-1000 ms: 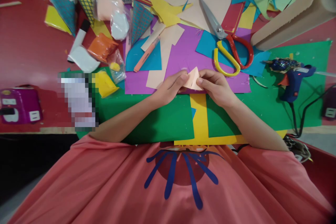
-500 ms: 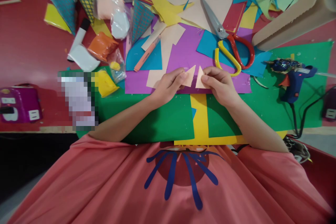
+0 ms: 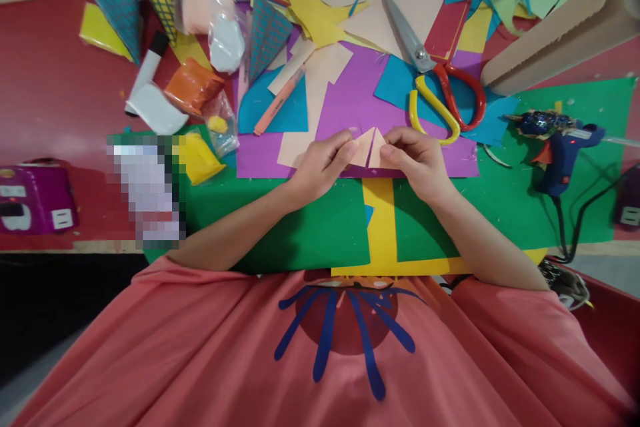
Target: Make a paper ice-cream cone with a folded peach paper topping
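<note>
Between thumb and fingers, my left hand [image 3: 323, 160] pinches a small peach paper triangle [image 3: 363, 149]. A second peach paper triangle [image 3: 379, 153] is pinched in my right hand [image 3: 417, 159]. The two pieces sit edge to edge with a narrow gap between them, above the purple sheet [image 3: 345, 107]. Scissors [image 3: 425, 70] with one red and one yellow handle lie just beyond my right hand. An orange highlighter [image 3: 280, 100] rests on blue and peach paper beyond my left hand.
A blue glue gun [image 3: 560, 150] with a cord lies at right, near a large rolled cardboard piece [image 3: 555, 27]. At left are bagged clay packs [image 3: 194, 87], a marker [image 3: 147, 73], patterned paper cones [image 3: 117, 13] and a pixelated object [image 3: 150, 190]. Green sheets [image 3: 280, 227] cover the near table.
The two paper triangles have come closer together, narrowing the gap between them. Both hands keep their pinch. The view has shifted slightly.
</note>
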The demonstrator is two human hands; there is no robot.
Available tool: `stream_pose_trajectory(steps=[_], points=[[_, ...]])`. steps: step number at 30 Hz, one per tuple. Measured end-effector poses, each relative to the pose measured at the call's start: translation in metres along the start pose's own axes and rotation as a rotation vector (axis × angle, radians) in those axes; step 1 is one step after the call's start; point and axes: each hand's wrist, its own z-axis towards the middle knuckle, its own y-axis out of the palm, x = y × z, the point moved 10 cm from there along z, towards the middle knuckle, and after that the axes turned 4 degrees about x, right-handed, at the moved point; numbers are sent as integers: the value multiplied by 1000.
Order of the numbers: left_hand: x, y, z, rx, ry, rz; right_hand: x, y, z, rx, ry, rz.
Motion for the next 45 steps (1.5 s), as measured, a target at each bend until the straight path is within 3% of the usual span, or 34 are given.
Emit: stream_pose_trajectory(steps=[30,45], points=[[-1,2,-1,-3,-17,30,-1,1,0,0,-21,-40],[3,1,-2,10,54,123,-1,0,0,0,-32,-34]])
